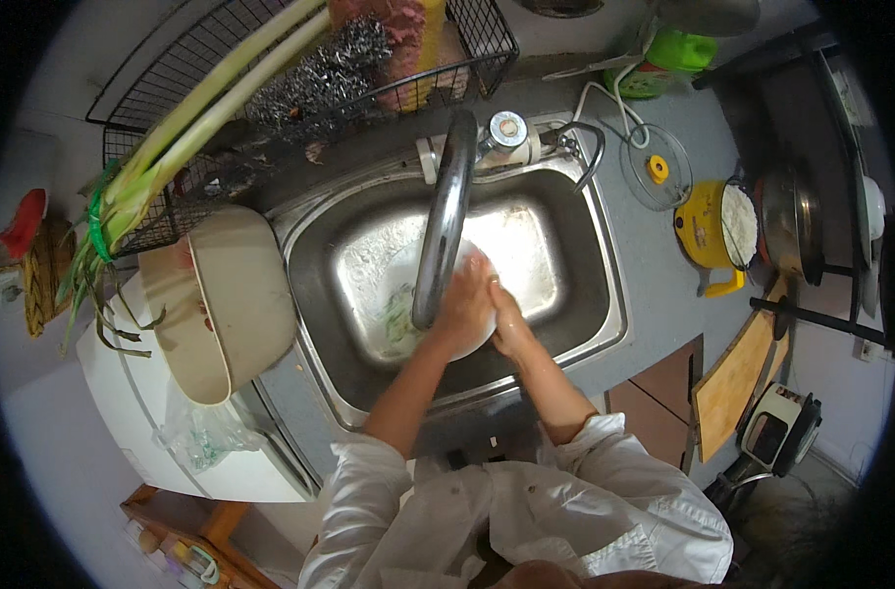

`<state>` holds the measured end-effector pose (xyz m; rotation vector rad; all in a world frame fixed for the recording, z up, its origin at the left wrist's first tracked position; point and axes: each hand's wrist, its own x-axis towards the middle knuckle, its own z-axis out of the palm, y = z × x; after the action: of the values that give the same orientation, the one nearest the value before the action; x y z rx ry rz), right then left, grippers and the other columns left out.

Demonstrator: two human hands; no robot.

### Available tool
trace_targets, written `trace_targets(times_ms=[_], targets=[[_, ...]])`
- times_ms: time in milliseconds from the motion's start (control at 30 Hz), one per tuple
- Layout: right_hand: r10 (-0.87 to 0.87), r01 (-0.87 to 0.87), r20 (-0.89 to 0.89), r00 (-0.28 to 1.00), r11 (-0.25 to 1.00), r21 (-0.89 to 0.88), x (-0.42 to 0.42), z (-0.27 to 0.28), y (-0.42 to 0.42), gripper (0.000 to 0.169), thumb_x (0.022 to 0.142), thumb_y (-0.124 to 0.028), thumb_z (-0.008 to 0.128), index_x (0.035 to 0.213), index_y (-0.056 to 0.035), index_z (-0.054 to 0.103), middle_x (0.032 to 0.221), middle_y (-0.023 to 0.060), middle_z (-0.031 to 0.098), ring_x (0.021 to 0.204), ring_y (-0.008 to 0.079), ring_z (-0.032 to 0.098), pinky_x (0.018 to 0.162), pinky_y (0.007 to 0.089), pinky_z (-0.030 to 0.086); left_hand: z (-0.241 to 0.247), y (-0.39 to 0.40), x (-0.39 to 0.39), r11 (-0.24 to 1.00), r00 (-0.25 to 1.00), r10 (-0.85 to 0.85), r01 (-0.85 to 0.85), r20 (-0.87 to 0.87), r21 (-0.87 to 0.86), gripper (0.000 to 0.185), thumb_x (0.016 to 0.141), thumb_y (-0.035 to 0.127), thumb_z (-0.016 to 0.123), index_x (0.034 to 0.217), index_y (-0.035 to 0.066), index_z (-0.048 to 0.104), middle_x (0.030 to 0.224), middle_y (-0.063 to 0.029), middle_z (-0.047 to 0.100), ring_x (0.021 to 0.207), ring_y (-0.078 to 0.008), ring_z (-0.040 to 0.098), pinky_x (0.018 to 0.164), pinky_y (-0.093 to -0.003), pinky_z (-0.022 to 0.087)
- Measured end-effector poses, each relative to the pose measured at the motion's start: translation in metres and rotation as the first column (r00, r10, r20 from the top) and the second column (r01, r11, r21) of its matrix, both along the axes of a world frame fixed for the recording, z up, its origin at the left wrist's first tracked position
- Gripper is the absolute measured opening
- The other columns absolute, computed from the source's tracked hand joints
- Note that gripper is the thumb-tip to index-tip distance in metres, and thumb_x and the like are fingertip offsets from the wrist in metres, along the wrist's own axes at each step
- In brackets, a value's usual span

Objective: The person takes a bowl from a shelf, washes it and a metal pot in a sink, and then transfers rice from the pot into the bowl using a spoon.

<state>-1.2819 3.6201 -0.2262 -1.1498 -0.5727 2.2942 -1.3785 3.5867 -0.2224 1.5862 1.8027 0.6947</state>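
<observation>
My left hand (466,305) is over a white bowl or plate (479,340) in the stainless steel sink (565,294), partly behind the curved chrome faucet (453,213). My right hand (510,322) is at the dish's right rim, its thumb raised near my left hand. Both hands look wet, and the left one is blurred. Green leafy pieces (400,313) lie to the left of the faucet spout, within a pale round shape. The grip of my left hand on the dish cannot be made out; the fingers of my right hand seem to hold its edge.
A beige plastic bin (249,294) stands left of the sink. Behind it, a black wire basket (153,96) holds long scallions. To the right are a glass lid (676,173), a yellow pot of white rice (701,228) and a wooden cutting board (727,383). A small second tap (598,158) is at the back.
</observation>
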Motion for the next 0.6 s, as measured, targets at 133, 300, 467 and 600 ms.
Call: trace_targets(times_ms=[133, 300, 467, 600], targets=[[0.135, -0.129, 0.216, 0.967, 0.991, -0.045, 0.021, 0.03, 0.03, 0.057, 0.09, -0.042, 0.036, 0.125, 0.0025, 0.034, 0.119, 0.015, 0.046, 0.107, 0.0228, 0.045, 0.092, 0.0344, 0.036, 0.038, -0.034, -0.015, 0.85, 0.897, -0.441, 0.431, 0.038, -0.303, 0.055, 0.089, 0.025, 0.033, 0.135, 0.001, 0.014, 0.141, -0.0149, 0.014, 0.13, -0.0288, 0.014, 0.104, -0.0442, 0.014], [0.111, -0.12, 0.182, 0.977, 0.992, 0.044, 0.007, 0.025, 0.003, 0.052, 0.091, -0.038, 0.036, 0.125, 0.0023, 0.036, 0.122, 0.014, 0.044, 0.11, 0.0201, 0.041, 0.095, 0.0325, 0.03, 0.012, -0.01, -0.033, 0.963, 0.928, 0.122, -0.196, -0.352, -0.184, 0.058, 0.088, 0.024, 0.036, 0.135, 0.002, 0.01, 0.14, -0.0165, 0.014, 0.13, -0.0288, 0.015, 0.104, -0.0444, 0.014], [0.069, -0.077, 0.124, 0.99, 0.995, 0.066, 0.006, 0.01, 0.034, 0.048, 0.092, -0.035, 0.036, 0.123, 0.0014, 0.039, 0.116, 0.0117, 0.048, 0.103, 0.0176, 0.046, 0.089, 0.0299, 0.036, 0.023, -0.005, 0.007, 0.995, 0.975, -0.094, 0.086, 0.202, 0.05, 0.052, 0.088, 0.02, 0.036, 0.132, -0.001, 0.02, 0.136, -0.0208, 0.024, 0.127, -0.0315, 0.021, 0.103, -0.0465, 0.015], [0.127, -0.17, 0.265, 0.956, 0.975, 0.146, 0.025, 0.031, 0.05, 0.048, 0.09, -0.037, 0.04, 0.121, 0.0002, 0.042, 0.108, 0.0116, 0.053, 0.095, 0.0178, 0.05, 0.083, 0.0301, 0.04, -0.006, -0.053, -0.032, 0.967, 0.982, -0.114, 0.076, -0.148, -0.245, 0.051, 0.085, 0.02, 0.042, 0.131, 0.002, 0.027, 0.134, -0.0194, 0.028, 0.124, -0.0313, 0.027, 0.099, -0.0498, 0.019]])
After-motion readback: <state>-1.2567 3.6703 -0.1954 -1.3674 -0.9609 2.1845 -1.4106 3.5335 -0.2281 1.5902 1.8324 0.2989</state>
